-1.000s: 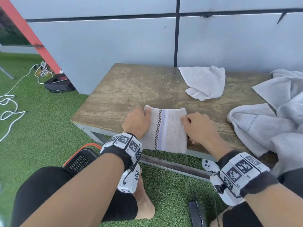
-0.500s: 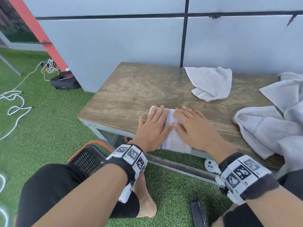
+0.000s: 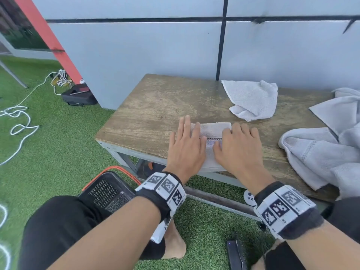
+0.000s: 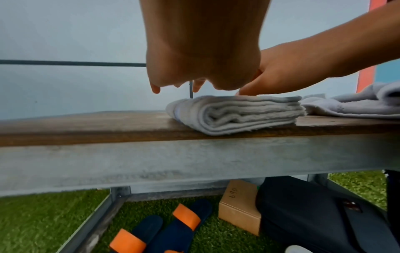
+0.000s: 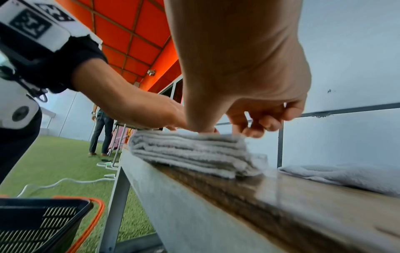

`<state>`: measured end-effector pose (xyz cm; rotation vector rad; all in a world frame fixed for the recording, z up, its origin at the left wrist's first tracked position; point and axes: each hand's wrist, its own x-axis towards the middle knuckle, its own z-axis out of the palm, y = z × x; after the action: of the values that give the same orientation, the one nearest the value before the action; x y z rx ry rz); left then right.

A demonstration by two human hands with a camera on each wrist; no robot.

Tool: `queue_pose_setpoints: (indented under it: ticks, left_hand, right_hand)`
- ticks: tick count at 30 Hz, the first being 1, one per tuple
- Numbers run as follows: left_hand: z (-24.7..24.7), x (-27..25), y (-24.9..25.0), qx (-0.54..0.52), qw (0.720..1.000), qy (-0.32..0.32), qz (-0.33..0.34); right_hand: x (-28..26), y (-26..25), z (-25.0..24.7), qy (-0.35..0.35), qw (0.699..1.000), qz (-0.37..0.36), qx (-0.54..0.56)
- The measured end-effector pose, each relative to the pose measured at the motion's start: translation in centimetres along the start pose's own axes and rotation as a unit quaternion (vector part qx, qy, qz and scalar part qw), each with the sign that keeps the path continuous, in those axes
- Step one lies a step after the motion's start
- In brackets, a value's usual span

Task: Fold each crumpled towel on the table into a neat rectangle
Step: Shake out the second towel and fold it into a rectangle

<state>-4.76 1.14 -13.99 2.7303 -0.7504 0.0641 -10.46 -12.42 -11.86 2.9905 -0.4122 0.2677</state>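
A folded towel [image 3: 212, 131] [image 4: 236, 114] [image 5: 190, 152] with a checked stripe lies in several layers at the near edge of the wooden table [image 3: 155, 114]. My left hand [image 3: 185, 145] lies flat on its left part with straight fingers. My right hand [image 3: 237, 147] rests on its right part, fingers stretched forward. A small crumpled grey towel [image 3: 253, 98] sits at the back of the table. A larger heap of grey towels [image 3: 321, 149] covers the right end.
A black basket with an orange rim [image 3: 109, 190] [image 5: 43, 222] stands on the green turf by my left knee. Under the table lie sandals [image 4: 164, 229], a cardboard box [image 4: 238, 205] and a dark bag [image 4: 314, 214]. White cables [image 3: 17, 121] trail on the turf at left.
One second ago both hands held the towel's side edges. They then laid flat on top of it, and the stripe now runs across instead of front to back.
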Motion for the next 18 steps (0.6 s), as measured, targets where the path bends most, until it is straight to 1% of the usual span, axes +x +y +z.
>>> queue_pose_setpoints:
  ticks: [2,3,4,6,7,9,12,16,18]
  left_hand:
    - [1.1,-0.4,0.3,-0.025,0.999,-0.03,-0.005]
    - [1.5,-0.5,0.3,-0.036,0.998,-0.044,-0.007]
    - [1.9,-0.6,0.2,-0.043,0.998,-0.054,-0.009]
    - [2.3,-0.6,-0.3,-0.037,0.997,-0.062,-0.003]
    - [2.3,-0.5,-0.6,-0.032,0.997,-0.065,0.004]
    - [2.2,-0.5,-1.4,-0.026,0.997,-0.07,0.006]
    - [2.0,-0.6,-2.1,-0.045,0.997,-0.061,-0.032]
    - [2.1,-1.0,-2.1,-0.102,0.987,-0.046,-0.117]
    - [1.6,-1.0,-1.9,-0.102,0.984,-0.033,-0.14]
  right_hand:
    - [-0.3,0.0,1.0,0.029,0.997,-0.035,0.058]
    - [-0.5,0.0,1.6,0.016,0.994,-0.058,0.094]
    - [-0.7,0.0,2.2,-0.018,0.989,-0.079,0.127]
    - [-0.9,0.3,3.3,-0.093,0.977,-0.089,0.172]
    - [-1.0,0.7,3.6,-0.114,0.973,-0.088,0.183]
    - [-1.1,1.2,3.8,-0.125,0.97,-0.088,0.187]
    - [-1.2,1.3,3.9,-0.138,0.967,-0.064,0.204]
    - [-1.4,1.1,4.0,-0.159,0.957,0.023,0.241]
    - [-1.4,1.0,3.6,-0.168,0.953,0.053,0.248]
